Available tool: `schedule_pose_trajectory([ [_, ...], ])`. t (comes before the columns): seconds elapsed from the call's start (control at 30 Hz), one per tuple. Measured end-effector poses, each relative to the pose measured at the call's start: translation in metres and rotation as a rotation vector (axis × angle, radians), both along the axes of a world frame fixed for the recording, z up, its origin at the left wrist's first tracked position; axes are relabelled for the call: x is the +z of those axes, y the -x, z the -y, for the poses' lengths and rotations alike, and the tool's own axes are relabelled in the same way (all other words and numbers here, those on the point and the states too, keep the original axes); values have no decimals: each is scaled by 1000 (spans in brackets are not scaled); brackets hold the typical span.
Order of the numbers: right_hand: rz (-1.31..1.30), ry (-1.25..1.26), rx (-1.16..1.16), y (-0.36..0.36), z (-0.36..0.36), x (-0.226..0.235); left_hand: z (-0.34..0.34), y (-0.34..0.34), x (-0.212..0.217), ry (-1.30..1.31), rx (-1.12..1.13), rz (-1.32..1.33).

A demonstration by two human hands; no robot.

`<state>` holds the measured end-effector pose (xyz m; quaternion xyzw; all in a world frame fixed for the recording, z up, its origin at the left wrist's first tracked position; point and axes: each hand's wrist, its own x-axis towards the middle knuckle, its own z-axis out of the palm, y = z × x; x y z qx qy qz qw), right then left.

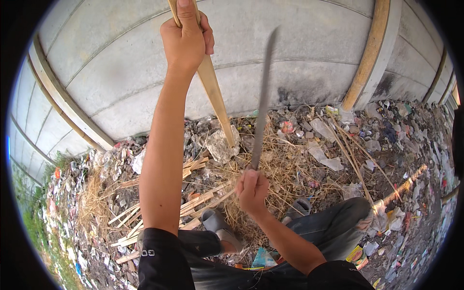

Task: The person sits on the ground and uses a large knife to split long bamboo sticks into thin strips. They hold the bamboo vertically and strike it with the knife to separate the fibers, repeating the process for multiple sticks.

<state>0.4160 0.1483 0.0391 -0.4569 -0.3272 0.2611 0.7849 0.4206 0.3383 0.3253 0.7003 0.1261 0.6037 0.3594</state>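
Note:
With fingers wrapped round it, my left hand [186, 43] grips a split bamboo strip [212, 89] near its upper end. The strip stands tilted, its lower end meeting a rough pale stone [221, 146] on the ground. Closed on its handle, my right hand [252, 191] holds a machete [263, 96] with the long dark blade pointing up. The blade is slightly blurred and appears to the right of the strip, apart from it in this view. Most of the machete's handle is hidden inside my fist.
A grey concrete panel wall [309, 43] rises ahead, with a bamboo pole [367, 55] against its post. Cut bamboo strips [205, 197] lie left of my feet. Thin bamboo sticks [349, 153] rest at the right. Dry straw [285, 162] and litter cover the ground around my sandals [215, 221].

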Motion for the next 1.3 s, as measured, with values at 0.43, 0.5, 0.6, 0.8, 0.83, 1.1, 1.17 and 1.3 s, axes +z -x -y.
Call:
schedule_pose_trajectory([
  [0.43,-326,387,339,-14,-12,25,-11,15,7,16,105,53],
  [0.5,-178,199,296,-19,-12,75,-14,15,1,26,150,83],
  [0.6,-168,-103,260,-27,-11,134,-22,11,5,49,172,120],
  [0.8,-113,80,188,-3,-27,21,-35,5,9,69,155,76],
  [0.83,-331,350,290,-3,-23,-5,-32,9,9,63,171,105],
  [1.1,-396,502,390,-22,-11,8,-33,26,6,73,79,158],
  [1.17,-279,270,325,-30,-15,56,-37,25,7,87,76,172],
  [1.3,-112,-172,183,-31,-19,121,-40,25,9,108,124,198],
])
